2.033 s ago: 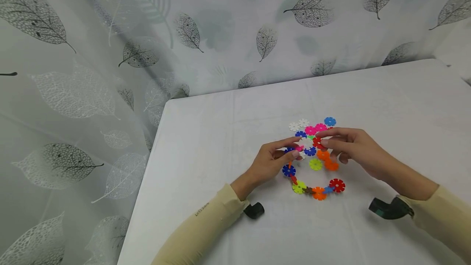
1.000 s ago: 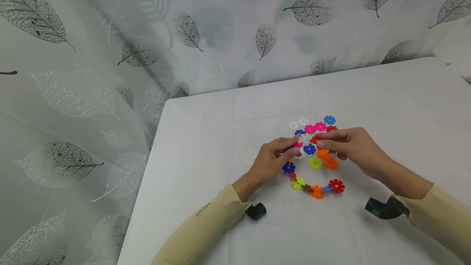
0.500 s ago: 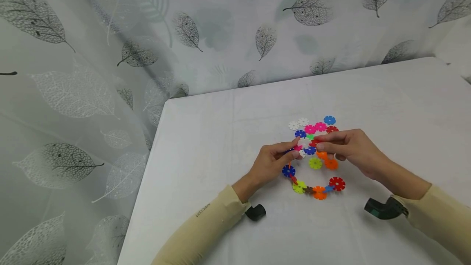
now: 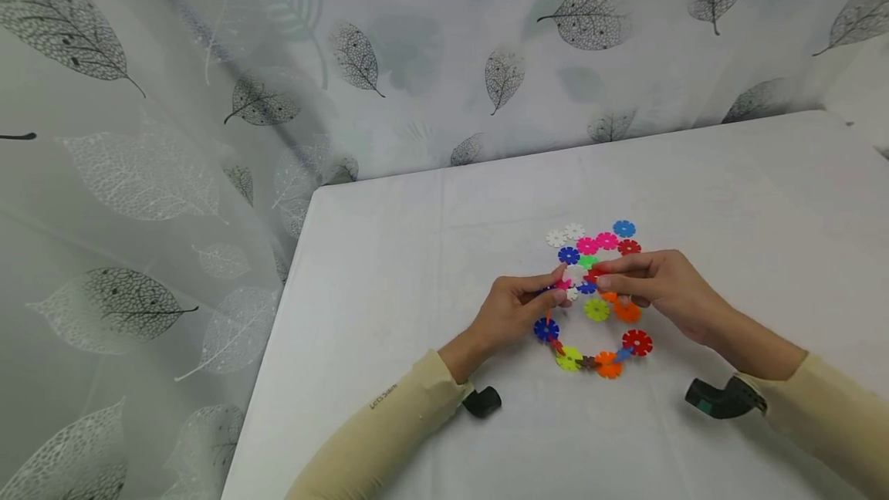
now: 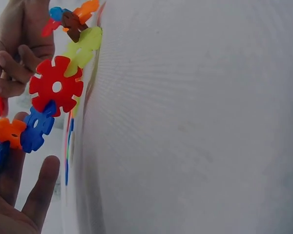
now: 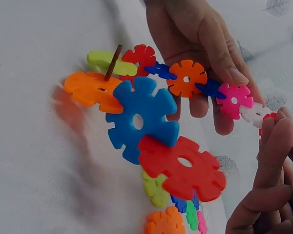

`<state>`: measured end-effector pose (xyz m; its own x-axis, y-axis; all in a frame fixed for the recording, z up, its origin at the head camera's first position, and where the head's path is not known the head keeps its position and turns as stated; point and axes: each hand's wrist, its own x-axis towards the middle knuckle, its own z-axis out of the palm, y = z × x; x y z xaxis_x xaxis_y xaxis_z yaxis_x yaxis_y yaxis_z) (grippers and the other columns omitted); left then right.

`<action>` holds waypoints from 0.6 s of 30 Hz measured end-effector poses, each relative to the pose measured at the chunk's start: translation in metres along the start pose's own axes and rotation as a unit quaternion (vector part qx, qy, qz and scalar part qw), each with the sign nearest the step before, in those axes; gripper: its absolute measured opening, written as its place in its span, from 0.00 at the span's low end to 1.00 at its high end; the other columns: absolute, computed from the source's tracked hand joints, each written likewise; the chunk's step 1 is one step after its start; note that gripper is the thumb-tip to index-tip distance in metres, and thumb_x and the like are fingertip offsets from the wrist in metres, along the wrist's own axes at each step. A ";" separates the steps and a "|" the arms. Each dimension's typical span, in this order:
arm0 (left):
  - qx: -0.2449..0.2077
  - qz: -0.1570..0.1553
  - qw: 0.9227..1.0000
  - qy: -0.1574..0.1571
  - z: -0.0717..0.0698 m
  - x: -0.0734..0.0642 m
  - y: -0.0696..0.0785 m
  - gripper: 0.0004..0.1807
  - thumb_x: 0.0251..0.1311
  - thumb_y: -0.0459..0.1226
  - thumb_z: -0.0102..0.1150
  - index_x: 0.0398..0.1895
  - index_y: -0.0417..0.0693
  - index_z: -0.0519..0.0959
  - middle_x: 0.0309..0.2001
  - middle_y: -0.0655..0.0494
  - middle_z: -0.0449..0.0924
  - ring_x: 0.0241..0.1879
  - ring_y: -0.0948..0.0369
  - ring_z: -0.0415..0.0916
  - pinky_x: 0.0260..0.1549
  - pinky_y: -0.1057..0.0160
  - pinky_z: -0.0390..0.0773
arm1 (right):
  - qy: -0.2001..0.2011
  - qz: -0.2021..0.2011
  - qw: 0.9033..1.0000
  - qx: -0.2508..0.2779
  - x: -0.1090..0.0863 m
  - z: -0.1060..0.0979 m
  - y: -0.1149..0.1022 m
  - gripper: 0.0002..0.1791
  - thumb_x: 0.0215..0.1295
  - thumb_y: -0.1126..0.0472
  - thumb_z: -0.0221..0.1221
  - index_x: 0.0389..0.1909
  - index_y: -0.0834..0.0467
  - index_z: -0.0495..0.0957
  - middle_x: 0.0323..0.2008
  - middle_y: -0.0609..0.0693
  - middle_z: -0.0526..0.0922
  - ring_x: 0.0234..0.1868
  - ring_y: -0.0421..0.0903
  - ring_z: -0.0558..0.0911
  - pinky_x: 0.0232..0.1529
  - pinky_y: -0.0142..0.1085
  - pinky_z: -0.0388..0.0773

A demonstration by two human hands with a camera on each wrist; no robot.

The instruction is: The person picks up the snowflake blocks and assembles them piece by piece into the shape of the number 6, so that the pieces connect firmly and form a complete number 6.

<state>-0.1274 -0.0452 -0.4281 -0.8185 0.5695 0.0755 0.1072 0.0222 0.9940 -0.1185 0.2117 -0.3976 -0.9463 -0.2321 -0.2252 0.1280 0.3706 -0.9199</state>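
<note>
Pinching a pink disc (image 6: 243,94) between thumb and fingers of the left hand (image 4: 512,304), over the desk (image 4: 444,253). Pinching a small red disc (image 6: 269,116) between thumb and fingers of the right hand (image 4: 672,282). Between the two sets of fingertips, a white disc (image 6: 252,114), slotted to the pink one and meeting the red one; hard to tell whether slotted into that too.

Running on from the left hand as a chain, first dark blue, orange (image 6: 186,69), dark blue, red and yellow-green (image 6: 100,61). Then brown (image 6: 115,63), orange, light blue (image 6: 157,109), and a red end disc (image 6: 207,170). Curving below the left hand, towards the wearer, and round to the near side of the right hand.

Lying on the desk just below the right fingers: orange discs (image 4: 627,311), partly covered, with a yellow-green disc (image 4: 596,309) between the hands. Spread beyond both hands: white discs (image 4: 556,238), pink discs (image 4: 607,241), and single blue, red, dark blue and green ones.

Printed in dark letters on the left sleeve (image 4: 396,427), behind the left hand: "Let's", then a second word too small to read surely.
</note>
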 end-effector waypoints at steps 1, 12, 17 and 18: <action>-0.001 0.000 1.000 0.000 0.000 0.000 0.000 0.25 0.70 0.30 0.58 0.69 0.42 0.72 0.50 0.40 0.85 0.47 0.64 0.85 0.53 0.63 0.78 | 0.000 0.001 1.000 0.000 0.000 0.001 0.000 0.26 0.70 0.53 0.65 0.60 0.68 0.79 0.40 0.46 0.88 0.36 0.47 0.78 0.35 0.35 0.77; 0.025 0.010 0.999 0.028 0.000 0.000 -0.003 0.24 0.69 0.33 0.62 0.68 0.47 0.76 0.56 0.50 0.83 0.46 0.64 0.85 0.48 0.64 0.81 | 0.001 -0.020 0.999 -0.040 0.001 0.001 -0.003 0.27 0.69 0.52 0.66 0.62 0.63 0.79 0.44 0.56 0.86 0.39 0.50 0.81 0.34 0.37 0.80; 0.019 -0.009 0.999 0.025 0.001 0.002 0.000 0.25 0.70 0.36 0.62 0.69 0.49 0.75 0.56 0.56 0.82 0.45 0.58 0.86 0.49 0.63 0.81 | 0.004 -0.024 0.998 -0.052 0.002 -0.001 -0.003 0.26 0.70 0.50 0.64 0.62 0.62 0.79 0.47 0.59 0.83 0.43 0.52 0.79 0.37 0.39 0.81; 0.020 -0.012 0.999 0.023 0.001 0.003 0.000 0.25 0.70 0.36 0.62 0.70 0.49 0.75 0.56 0.57 0.82 0.45 0.56 0.86 0.48 0.63 0.81 | 0.002 -0.022 0.999 -0.048 0.002 -0.001 -0.003 0.26 0.70 0.50 0.64 0.62 0.62 0.79 0.49 0.59 0.83 0.45 0.53 0.80 0.39 0.39 0.81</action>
<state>-0.1293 -0.0427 -0.4280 -0.8459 0.5304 0.0557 0.1085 0.0689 0.9917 -0.1209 0.2115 -0.3951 -0.9518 -0.2461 -0.1830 0.0568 0.4451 -0.8937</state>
